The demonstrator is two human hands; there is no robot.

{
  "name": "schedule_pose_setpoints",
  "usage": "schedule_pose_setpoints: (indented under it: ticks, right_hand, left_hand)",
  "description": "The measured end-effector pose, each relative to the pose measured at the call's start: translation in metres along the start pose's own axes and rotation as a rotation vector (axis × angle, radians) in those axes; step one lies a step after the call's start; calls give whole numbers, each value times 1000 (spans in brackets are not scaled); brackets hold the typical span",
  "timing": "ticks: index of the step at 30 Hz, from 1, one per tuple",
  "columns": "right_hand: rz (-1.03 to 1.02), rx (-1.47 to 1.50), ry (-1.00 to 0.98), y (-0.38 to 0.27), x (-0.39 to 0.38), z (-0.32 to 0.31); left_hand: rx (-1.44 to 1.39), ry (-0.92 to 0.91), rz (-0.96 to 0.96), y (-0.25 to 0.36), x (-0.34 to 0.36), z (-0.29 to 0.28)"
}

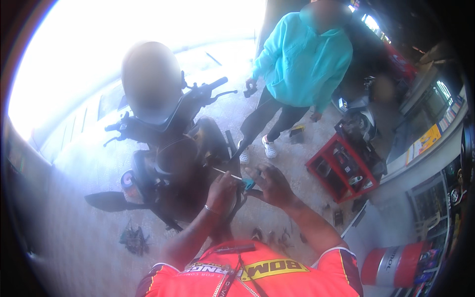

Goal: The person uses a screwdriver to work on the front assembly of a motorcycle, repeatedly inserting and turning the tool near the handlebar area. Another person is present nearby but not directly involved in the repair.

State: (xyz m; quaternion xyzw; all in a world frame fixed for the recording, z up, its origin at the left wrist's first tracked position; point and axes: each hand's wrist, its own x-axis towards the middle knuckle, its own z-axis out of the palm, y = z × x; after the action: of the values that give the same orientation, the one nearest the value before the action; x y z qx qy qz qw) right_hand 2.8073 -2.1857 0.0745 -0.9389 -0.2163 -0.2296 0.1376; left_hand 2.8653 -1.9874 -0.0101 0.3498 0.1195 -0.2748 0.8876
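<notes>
A thin pale-shafted tool with a teal handle, which looks like a screwdriver, lies between my two hands above the rear of a partly stripped motorbike. The fingers of my left hand are curled at the shaft, just left of the handle. Around the handle, the fingers and thumb of my right hand close from the right. The shaft's far end points up and left toward the bike's open body. My fingers partly cover the tool, and haze blurs the bike's details.
A person in a turquoise hoodie stands beyond the bike, holding a small dark object. To the right is a red metal rack with items inside. Near it stands a red-and-silver drum. Loose parts lie on the floor.
</notes>
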Motion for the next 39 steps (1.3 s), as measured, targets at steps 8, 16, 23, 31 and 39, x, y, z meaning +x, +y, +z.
schedule_pose_setpoints:
  ticks: [8, 16, 23, 31, 39]
  right_hand:
    - [124, -89, -32, -22, 11, -13]
    - [1072, 1484, -56, -40, 25, 29]
    - [493, 803, -101, -20, -1, -21]
    - [-226, 40, -109, 4, -2, -51]
    - [263, 222, -17, -30, 26, -25]
  left_hand:
    - [103, -31, 32, 14, -7, 15]
    - [-107, 69, 9, 15, -19, 24]
    - [-102, -40, -16, -2, -2, 33]
    - [-101, 0, -26, -1, -6, 36]
    - [-58, -81, 59, 7, -2, 23]
